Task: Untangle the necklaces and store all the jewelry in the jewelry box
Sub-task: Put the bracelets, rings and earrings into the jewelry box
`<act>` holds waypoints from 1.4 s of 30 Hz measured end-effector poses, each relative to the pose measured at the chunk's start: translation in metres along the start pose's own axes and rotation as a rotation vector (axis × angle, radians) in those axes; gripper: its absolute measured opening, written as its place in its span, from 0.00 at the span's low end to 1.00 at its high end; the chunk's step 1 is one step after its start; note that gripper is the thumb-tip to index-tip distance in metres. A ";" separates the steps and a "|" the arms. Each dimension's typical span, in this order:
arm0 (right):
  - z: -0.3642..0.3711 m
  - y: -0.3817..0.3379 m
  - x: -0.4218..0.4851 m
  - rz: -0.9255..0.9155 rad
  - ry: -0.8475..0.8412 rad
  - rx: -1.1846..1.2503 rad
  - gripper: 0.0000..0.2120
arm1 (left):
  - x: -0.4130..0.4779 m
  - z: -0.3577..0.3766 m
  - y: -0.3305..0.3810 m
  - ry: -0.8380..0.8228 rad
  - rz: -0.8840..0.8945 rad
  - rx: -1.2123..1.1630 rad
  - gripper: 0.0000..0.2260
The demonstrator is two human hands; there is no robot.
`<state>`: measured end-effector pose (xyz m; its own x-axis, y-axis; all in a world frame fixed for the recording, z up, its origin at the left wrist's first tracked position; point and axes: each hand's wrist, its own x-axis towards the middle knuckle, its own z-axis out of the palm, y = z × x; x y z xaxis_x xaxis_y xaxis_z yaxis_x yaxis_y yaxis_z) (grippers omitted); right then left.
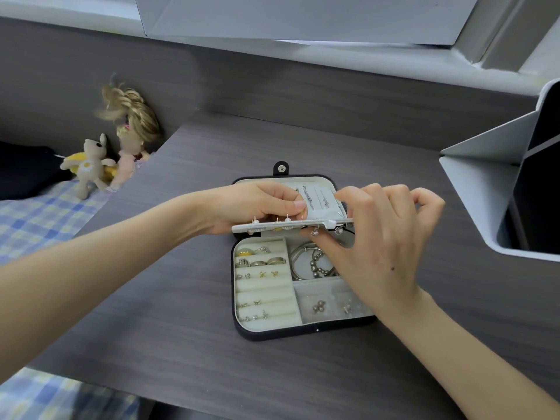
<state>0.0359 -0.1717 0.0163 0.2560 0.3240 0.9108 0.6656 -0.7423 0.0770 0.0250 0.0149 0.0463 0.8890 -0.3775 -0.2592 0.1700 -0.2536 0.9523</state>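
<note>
I am looking down at a black jewelry box (303, 332) lying open near the middle of a dark wood-grain surface (181, 328). Both grips are holding its cream earring panel (272, 227) almost level above the hinge, edge-on to me. The left grip (257, 204) is pinching the panel's left half, thumb and fingers curled around it. The right grip (381, 237) is grasping the right end, thumb beneath and fingers curled over the top. Stud earrings are poking through the panel.

Behind the panel, thin necklaces (315, 196) are lying in the flat-open lid. In the tray below, rings (266, 262) and small studs are sitting in the padded rolls on the left. Silver bangles (298, 263) and a beaded bracelet are filling the upper right compartment, and small earrings are resting in the lower right ones.

At far left, a plush toy (91, 165) and a doll (130, 140) are leaning beside a bed (39, 213) with a checked sheet.
</note>
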 end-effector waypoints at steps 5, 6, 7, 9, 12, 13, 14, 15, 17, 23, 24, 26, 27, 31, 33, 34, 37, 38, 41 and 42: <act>0.000 0.000 0.000 -0.001 -0.003 0.002 0.19 | -0.001 0.001 0.001 -0.003 0.024 0.058 0.13; 0.000 0.000 0.000 0.000 -0.002 0.000 0.19 | -0.002 0.001 0.002 -0.005 0.031 0.076 0.13; 0.000 0.000 0.000 0.001 0.000 -0.003 0.19 | -0.002 0.001 0.003 -0.005 0.039 0.097 0.13; 0.000 0.000 0.000 0.000 0.002 -0.004 0.19 | -0.003 0.000 0.003 -0.003 0.051 0.147 0.13; 0.000 0.000 0.000 -0.003 0.002 -0.002 0.19 | -0.003 0.000 0.004 -0.008 0.062 0.202 0.13; 0.000 0.000 0.000 -0.001 0.004 -0.002 0.19 | -0.003 -0.001 0.004 -0.006 0.070 0.224 0.13; 0.000 0.001 0.000 0.001 0.007 -0.002 0.18 | -0.002 -0.001 0.004 -0.001 0.081 0.249 0.14; 0.000 0.001 0.000 0.002 0.008 -0.003 0.18 | -0.002 -0.001 0.004 0.000 0.093 0.268 0.14; 0.001 0.001 -0.001 0.000 0.009 -0.008 0.18 | -0.001 -0.002 0.005 -0.013 0.103 0.295 0.14; 0.000 0.001 -0.001 -0.006 0.010 -0.015 0.18 | 0.000 -0.004 0.006 -0.036 0.128 0.376 0.13; 0.000 0.001 -0.001 -0.006 0.009 -0.015 0.18 | 0.001 -0.004 0.006 -0.038 0.133 0.385 0.13; 0.000 0.001 -0.001 -0.007 0.007 -0.016 0.18 | 0.001 -0.006 0.006 -0.039 0.141 0.411 0.13; 0.000 0.001 -0.001 -0.007 0.005 -0.017 0.18 | 0.000 -0.006 0.007 -0.041 0.147 0.425 0.14; -0.001 0.001 -0.001 -0.011 -0.003 -0.014 0.19 | -0.001 -0.006 0.008 -0.045 0.161 0.452 0.15; -0.001 0.001 -0.001 -0.008 -0.003 -0.013 0.18 | -0.003 -0.006 0.009 -0.042 0.162 0.475 0.16; -0.001 0.000 -0.001 -0.007 -0.002 -0.012 0.18 | -0.003 -0.006 0.010 -0.041 0.161 0.489 0.16; -0.001 0.000 -0.001 -0.006 0.001 -0.014 0.18 | -0.003 -0.005 0.010 -0.018 0.153 0.508 0.15; -0.001 0.001 -0.001 -0.007 0.000 -0.013 0.18 | -0.003 -0.005 0.009 -0.005 0.148 0.507 0.15; -0.001 0.001 -0.001 -0.011 0.000 -0.013 0.19 | -0.002 -0.004 0.008 0.019 0.136 0.497 0.14; -0.001 0.001 -0.001 -0.011 0.000 -0.013 0.19 | -0.002 -0.004 0.008 0.026 0.130 0.493 0.14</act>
<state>0.0357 -0.1734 0.0161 0.2485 0.3323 0.9099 0.6591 -0.7463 0.0926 0.0258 0.0171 0.0547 0.9009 -0.4129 -0.1340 -0.1575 -0.5985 0.7855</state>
